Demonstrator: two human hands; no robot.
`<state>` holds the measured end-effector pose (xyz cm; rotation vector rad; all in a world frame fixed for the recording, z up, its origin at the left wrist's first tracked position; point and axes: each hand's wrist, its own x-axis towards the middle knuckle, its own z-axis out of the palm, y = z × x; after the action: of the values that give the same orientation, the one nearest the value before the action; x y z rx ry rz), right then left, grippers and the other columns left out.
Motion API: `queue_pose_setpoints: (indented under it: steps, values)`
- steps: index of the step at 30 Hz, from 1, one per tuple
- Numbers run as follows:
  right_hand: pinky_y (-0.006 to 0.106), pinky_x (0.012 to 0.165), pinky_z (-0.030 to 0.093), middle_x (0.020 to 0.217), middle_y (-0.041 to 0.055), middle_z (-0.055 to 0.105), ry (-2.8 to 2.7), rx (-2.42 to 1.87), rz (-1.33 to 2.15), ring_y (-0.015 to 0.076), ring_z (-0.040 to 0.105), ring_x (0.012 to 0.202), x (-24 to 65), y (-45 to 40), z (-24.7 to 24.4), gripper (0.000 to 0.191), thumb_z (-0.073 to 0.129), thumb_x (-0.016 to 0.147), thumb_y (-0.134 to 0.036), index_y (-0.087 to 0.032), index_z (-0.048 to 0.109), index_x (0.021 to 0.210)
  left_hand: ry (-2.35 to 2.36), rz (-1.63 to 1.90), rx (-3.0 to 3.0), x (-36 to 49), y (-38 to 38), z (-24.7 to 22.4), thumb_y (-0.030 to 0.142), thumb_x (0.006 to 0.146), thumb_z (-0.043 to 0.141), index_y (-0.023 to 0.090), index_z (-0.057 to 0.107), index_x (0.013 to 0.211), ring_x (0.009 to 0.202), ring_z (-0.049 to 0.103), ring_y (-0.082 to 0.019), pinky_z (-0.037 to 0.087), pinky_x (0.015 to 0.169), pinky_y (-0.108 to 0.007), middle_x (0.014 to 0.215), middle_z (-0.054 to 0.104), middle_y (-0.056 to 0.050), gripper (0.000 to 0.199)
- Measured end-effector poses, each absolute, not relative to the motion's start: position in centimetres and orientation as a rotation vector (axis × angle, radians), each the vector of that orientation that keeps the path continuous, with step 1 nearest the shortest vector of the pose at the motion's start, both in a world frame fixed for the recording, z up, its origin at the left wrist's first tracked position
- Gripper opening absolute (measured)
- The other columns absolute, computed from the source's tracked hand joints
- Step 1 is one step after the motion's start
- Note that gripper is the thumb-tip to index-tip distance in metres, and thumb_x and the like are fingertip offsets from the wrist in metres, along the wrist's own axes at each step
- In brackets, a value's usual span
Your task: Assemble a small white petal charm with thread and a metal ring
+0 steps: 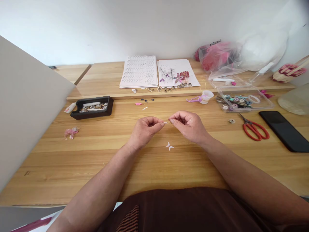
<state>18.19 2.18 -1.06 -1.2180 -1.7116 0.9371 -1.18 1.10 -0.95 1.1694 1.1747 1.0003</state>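
Observation:
Over the middle of the wooden table, my left hand [145, 130] pinches one end of a tiny white piece [165, 122] between thumb and forefinger. Opposite it, my right hand [189, 126] pinches a thin gold-coloured wire [169, 122] that runs to the white piece. The fingertips of both hands are close together with a small gap. Below them on the table lie two white crescent-shaped pieces [169, 146]. Beyond my hands rests a small wavy white piece [144, 108], close to a pink leaf-shaped piece [138, 104].
A black tray [109, 106] of beads stands left, near pink scraps [71, 132]. Right are red-handled pliers [256, 130], a black phone [286, 130] and a clear box [270, 103]. White sheets [140, 71] lie on the raised back ledge [101, 87].

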Motion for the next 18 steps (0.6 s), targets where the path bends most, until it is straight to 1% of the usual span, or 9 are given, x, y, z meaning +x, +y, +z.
queue_pose_setpoints:
  steps: [4, 8, 12, 15, 18]
  values:
    - [0.027, 0.056, 0.040, 0.073, 0.0027, 0.070, -1.682, -1.276, 0.982, 0.0127, 0.053, 0.060, 17.8, 2.1, -1.8, 0.019, 0.067, 0.084, -0.033, -0.016, 0.073, 0.084, 1.139, 1.027, 1.100, -1.1, 1.2, -1.1, 0.040, 0.068, 0.083, 0.014, 0.068, 0.072, 0.051, 0.033, -0.005, 0.024, 0.051, -0.023, 0.058, 0.053, 0.005, 0.030]
    - [0.026, 0.055, 0.040, 0.072, 0.0025, 0.071, -1.715, -1.266, 0.947, 0.0124, 0.055, 0.060, 17.2, 1.5, -2.1, 0.015, 0.068, 0.083, -0.030, -0.016, 0.075, 0.083, 1.174, 1.108, 1.071, -1.2, 1.4, -1.6, 0.040, 0.070, 0.082, 0.015, 0.070, 0.075, 0.051, 0.035, -0.006, 0.026, 0.051, -0.023, 0.059, 0.054, 0.005, 0.028]
    - [0.025, 0.055, 0.040, 0.068, 0.0002, 0.068, -1.813, -1.202, 0.795, 0.0107, 0.052, 0.057, 16.8, 0.6, -1.7, 0.009, 0.065, 0.083, -0.021, -0.017, 0.072, 0.079, 1.255, 1.159, 1.154, -1.2, 1.6, -1.8, 0.039, 0.073, 0.079, 0.015, 0.071, 0.077, 0.056, 0.043, -0.007, 0.033, 0.055, -0.023, 0.065, 0.061, 0.002, 0.026]
    - [0.025, 0.056, 0.039, 0.069, -0.0004, 0.066, -1.869, -1.132, 0.655, 0.0101, 0.050, 0.057, 16.9, 0.2, -0.9, 0.008, 0.064, 0.083, -0.016, -0.017, 0.070, 0.078, 1.317, 1.153, 1.241, -1.2, 1.5, -1.7, 0.038, 0.073, 0.078, 0.014, 0.073, 0.079, 0.061, 0.050, -0.010, 0.037, 0.058, -0.023, 0.071, 0.066, -0.001, 0.025]
    - [0.025, 0.057, 0.039, 0.071, 0.0004, 0.067, -1.854, -1.111, 0.558, 0.0103, 0.050, 0.059, 17.2, 0.3, -0.2, 0.007, 0.065, 0.083, -0.017, -0.017, 0.069, 0.078, 1.322, 1.083, 1.318, -1.2, 1.4, -1.4, 0.038, 0.073, 0.077, 0.014, 0.073, 0.079, 0.058, 0.048, -0.009, 0.036, 0.055, -0.023, 0.068, 0.065, -0.001, 0.025]
